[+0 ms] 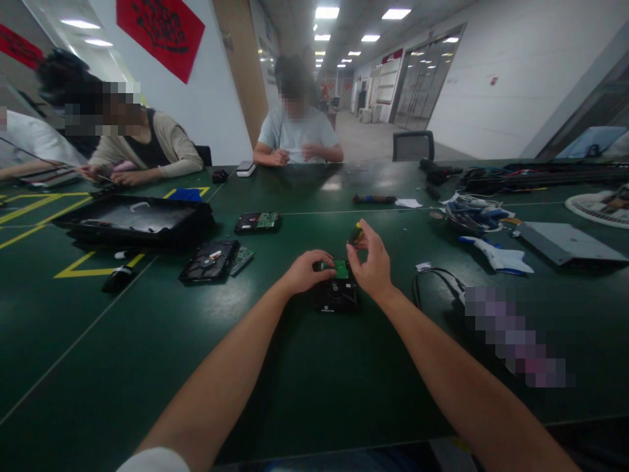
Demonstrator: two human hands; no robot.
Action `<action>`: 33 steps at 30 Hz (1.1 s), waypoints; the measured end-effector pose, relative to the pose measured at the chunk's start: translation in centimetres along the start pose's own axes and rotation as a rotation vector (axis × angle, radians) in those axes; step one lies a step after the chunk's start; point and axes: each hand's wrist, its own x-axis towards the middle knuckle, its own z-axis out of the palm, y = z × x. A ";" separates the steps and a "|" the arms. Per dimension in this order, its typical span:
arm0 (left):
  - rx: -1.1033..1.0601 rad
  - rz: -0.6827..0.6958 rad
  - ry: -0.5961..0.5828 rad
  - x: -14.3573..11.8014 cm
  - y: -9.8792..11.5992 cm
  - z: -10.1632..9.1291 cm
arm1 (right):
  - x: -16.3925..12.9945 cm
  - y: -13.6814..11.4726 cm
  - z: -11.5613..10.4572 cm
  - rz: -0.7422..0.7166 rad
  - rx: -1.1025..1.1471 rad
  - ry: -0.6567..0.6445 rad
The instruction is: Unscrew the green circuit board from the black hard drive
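The dark green table (314, 393) looks smooth and semi-glossy, while the hard drive (337, 295) at twelve o'clock shows matt black metal under a green circuit board (340, 267).

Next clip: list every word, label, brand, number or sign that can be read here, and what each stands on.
Nothing can be read.
Red wall hanging: dark brush character, too blurred to read.
Hard drive under the left hand and right hand: no legible label.
Hard drives farther off: markings too small.
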 end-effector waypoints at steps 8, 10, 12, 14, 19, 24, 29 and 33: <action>0.006 -0.017 0.003 0.0 0.1 0.0 | 0.1 -0.2 -0.1 -0.009 -0.010 -0.007; 0.008 -0.015 0.001 0.0 0.1 -0.1 | 0.1 -0.2 -0.1 -0.003 -0.014 0.013; 0.011 -0.015 0.003 0.0 0.2 -0.1 | 0.2 -0.2 0.0 -0.007 -0.024 0.031; 0.007 -0.010 0.007 0.0 0.3 -0.1 | 0.2 -0.2 -0.1 -0.016 -0.025 0.033; -0.008 -0.003 0.006 0.0 0.3 -0.1 | 0.1 -0.2 -0.1 -0.007 -0.008 0.020; -0.007 -0.007 0.006 0.0 0.1 -0.1 | 0.1 0.1 0.0 -0.016 -0.035 0.044; -0.005 -0.011 0.006 0.0 0.0 0.0 | 0.1 0.2 0.1 -0.007 -0.008 0.027; -0.005 -0.007 0.011 0.1 0.2 0.0 | 0.1 0.2 0.1 -0.007 -0.030 0.051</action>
